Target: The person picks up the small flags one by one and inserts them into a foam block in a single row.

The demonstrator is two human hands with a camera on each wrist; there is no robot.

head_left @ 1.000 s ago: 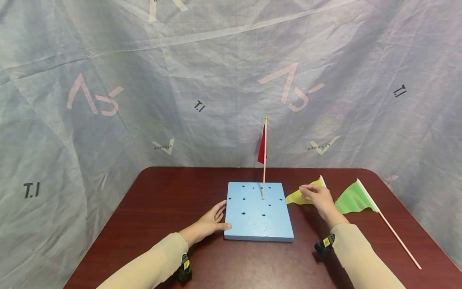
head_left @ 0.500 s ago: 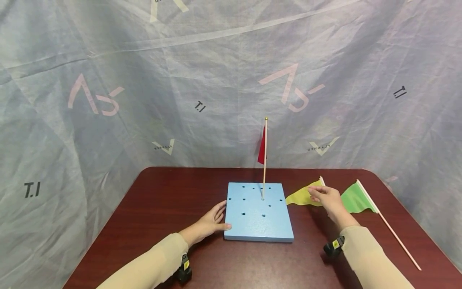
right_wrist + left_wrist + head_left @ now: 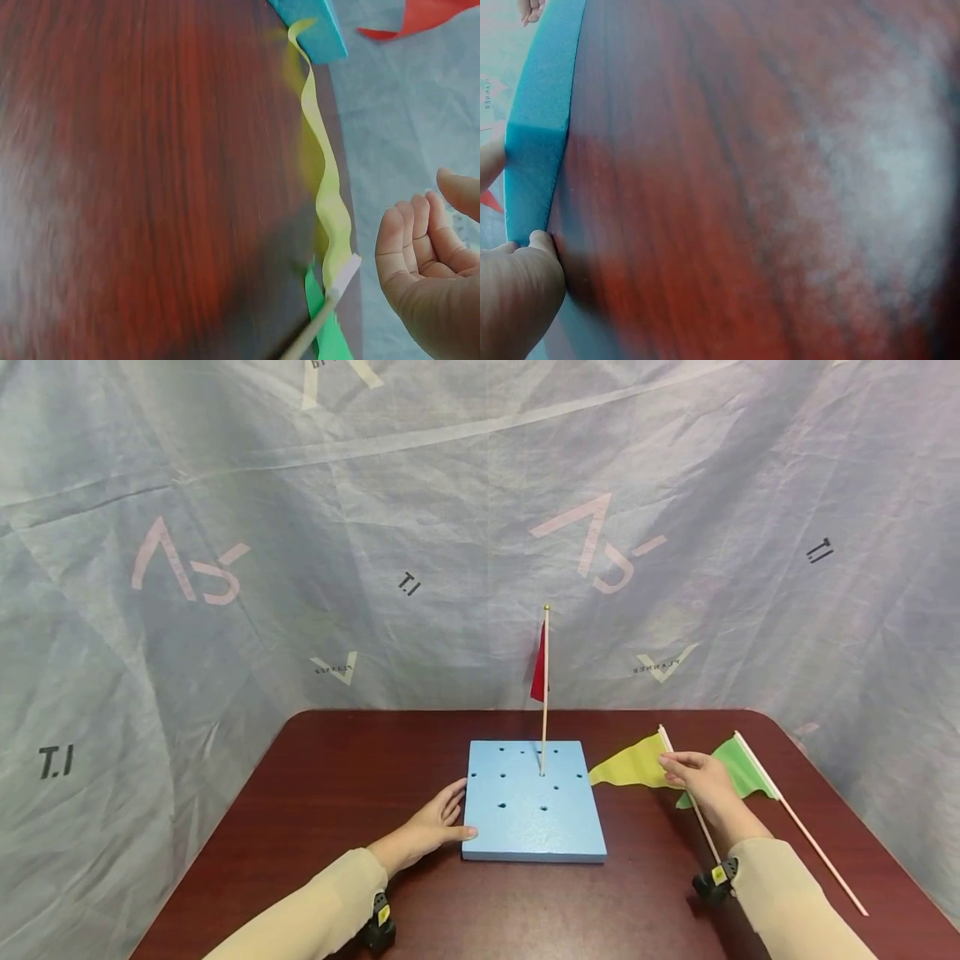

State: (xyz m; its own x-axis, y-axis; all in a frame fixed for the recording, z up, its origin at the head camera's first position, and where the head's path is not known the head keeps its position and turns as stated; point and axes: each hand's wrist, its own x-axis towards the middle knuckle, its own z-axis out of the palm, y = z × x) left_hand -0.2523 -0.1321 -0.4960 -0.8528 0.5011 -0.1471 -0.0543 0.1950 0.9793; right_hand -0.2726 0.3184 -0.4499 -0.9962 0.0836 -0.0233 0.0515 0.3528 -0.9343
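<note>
A light blue board [image 3: 532, 827] with several small holes lies on the table. My left hand [image 3: 431, 828] holds its left edge, thumb on the top face near the front corner and fingers along the side; the left wrist view shows fingertips against the blue side [image 3: 536, 172]. A red flag [image 3: 538, 670] on a thin wooden pole stands upright in one hole. My right hand [image 3: 701, 781] holds nothing, its fingers loosely bent above the yellow flag [image 3: 633, 764]. In the right wrist view, the thumb is apart from the fingertips, with the yellow flag [image 3: 328, 169] lying below.
A green flag [image 3: 750, 772] lies right of the yellow one, its pole slanting toward the front right. The dark red-brown table [image 3: 352, 760] has rounded back corners. A grey printed cloth [image 3: 450, 527] hangs behind it.
My right hand has moved right across the yellow flag toward its pole, uncovering more of the yellow cloth and covering part of the green. My left hand stays at the board.
</note>
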